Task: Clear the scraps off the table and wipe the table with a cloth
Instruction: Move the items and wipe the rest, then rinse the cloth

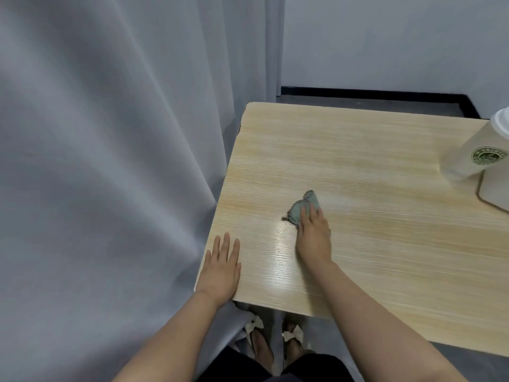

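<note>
A light wooden table (pixel 371 161) fills the right half of the view. My right hand (pixel 314 232) presses flat on a small grey-green cloth (pixel 303 209) near the table's left middle; most of the cloth sticks out ahead of my fingers. A shiny damp streak lies just left of that hand. My left hand (pixel 221 267) rests flat, fingers straight, on the table's near left corner. No scraps show on the tabletop.
A white paper cup (pixel 476 150) with a green logo stands at the right edge, beside a white box (pixel 495 191). A grey curtain (pixel 110 161) hangs close along the table's left side. My feet in bowed slippers (pixel 275 334) show below the near edge.
</note>
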{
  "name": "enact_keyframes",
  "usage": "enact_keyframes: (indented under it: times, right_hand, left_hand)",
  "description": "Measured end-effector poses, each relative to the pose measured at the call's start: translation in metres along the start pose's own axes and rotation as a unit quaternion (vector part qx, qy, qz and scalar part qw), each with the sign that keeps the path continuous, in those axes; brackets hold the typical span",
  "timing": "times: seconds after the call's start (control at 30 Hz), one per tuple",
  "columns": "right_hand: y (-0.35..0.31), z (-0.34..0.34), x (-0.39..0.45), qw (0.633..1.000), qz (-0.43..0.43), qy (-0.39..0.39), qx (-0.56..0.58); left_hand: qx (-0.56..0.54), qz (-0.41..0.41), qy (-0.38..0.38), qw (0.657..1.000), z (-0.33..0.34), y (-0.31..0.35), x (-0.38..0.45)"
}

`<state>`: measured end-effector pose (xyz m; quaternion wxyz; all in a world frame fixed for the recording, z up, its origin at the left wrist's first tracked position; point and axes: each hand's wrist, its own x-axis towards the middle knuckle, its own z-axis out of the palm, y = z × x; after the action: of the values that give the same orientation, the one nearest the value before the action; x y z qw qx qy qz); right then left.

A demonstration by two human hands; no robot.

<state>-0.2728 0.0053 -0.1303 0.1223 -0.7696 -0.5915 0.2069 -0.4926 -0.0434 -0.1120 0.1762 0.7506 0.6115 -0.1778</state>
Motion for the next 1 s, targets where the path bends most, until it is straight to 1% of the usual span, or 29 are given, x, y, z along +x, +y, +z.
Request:
enact_keyframes:
  times: [0.07,0.13,0.2,0.23,0.3,0.4,0.53,0.63,0.73,0.8,0.9,1.0]
  right_hand:
    - [-0.033,0.016,-0.005,0.993,-0.105,-0.061,-0.004]
    - [-0.055,0.028,-0.010,0.973,-0.198,-0.118,-0.028]
    - [-0.056,0.031,-0.012,0.958,-0.238,-0.151,-0.047]
    - [-0.049,0.029,-0.011,0.957,-0.241,-0.154,-0.045]
    - [-0.027,0.018,-0.011,0.966,-0.221,-0.134,-0.025]
    - [0.019,-0.007,-0.017,0.986,-0.151,-0.071,-0.005]
    - [0.059,-0.028,-0.034,0.996,-0.080,-0.037,-0.001]
    - [0.059,-0.021,-0.045,0.999,-0.032,-0.003,-0.015]
    - [0.033,-0.005,-0.051,0.999,0.006,0.022,-0.024]
    - [0.007,0.011,-0.052,0.999,-0.027,0.018,-0.030]
    - [-0.040,0.035,-0.051,0.993,-0.112,-0.022,-0.039]
    - [-0.084,0.055,-0.045,0.983,-0.166,-0.058,-0.053]
  left_hand:
    - [-0.020,-0.017,-0.001,1.000,-0.002,0.005,-0.001]
    - [-0.034,-0.020,0.002,0.999,-0.002,0.008,-0.005]
    - [-0.046,-0.016,0.007,0.999,0.004,0.009,-0.015]
    - [-0.055,-0.016,0.010,0.998,0.007,0.009,-0.020]
    - [-0.068,-0.019,0.010,0.997,0.014,0.007,-0.030]
    - [-0.083,-0.014,0.023,0.996,0.022,0.004,-0.042]
    - [-0.099,0.001,0.041,0.994,0.030,0.001,-0.053]
    - [-0.112,0.017,0.042,0.993,0.035,-0.004,-0.058]
    - [-0.108,0.040,0.053,0.992,0.038,-0.014,-0.062]
    - [-0.109,0.047,0.047,0.992,0.041,-0.019,-0.065]
    - [-0.087,0.057,0.060,0.993,0.042,-0.026,-0.071]
    - [-0.079,0.059,0.059,0.993,0.045,-0.031,-0.078]
